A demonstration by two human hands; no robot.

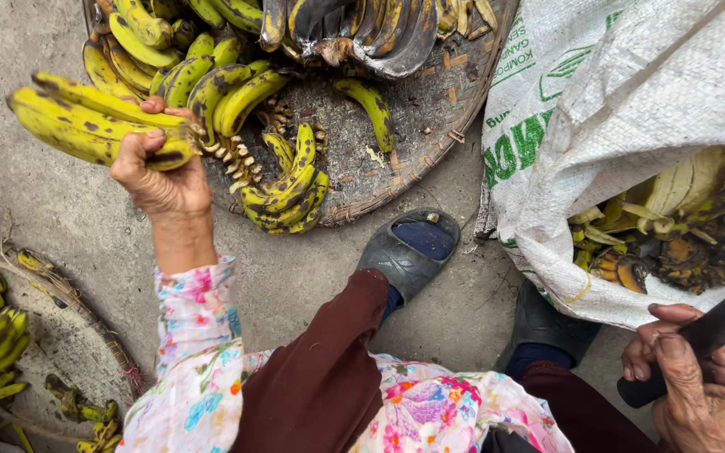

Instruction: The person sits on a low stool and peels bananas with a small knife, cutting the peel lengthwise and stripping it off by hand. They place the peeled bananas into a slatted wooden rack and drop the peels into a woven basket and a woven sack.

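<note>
Banana bunch in L hand; knife in R hand.

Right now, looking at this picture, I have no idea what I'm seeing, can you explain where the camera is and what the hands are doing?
This is one view from a camera worn on a person's head, looking down at their own hands and feet. The left hand grips a bunch of spotted yellow bananas above a round woven basket tray that holds more green and yellow bananas. The right hand holds a dark-handled knife. Beside it, an open white woven sack contains banana peels and stalk scraps. Grey slippers rest on the concrete ground.
</note>
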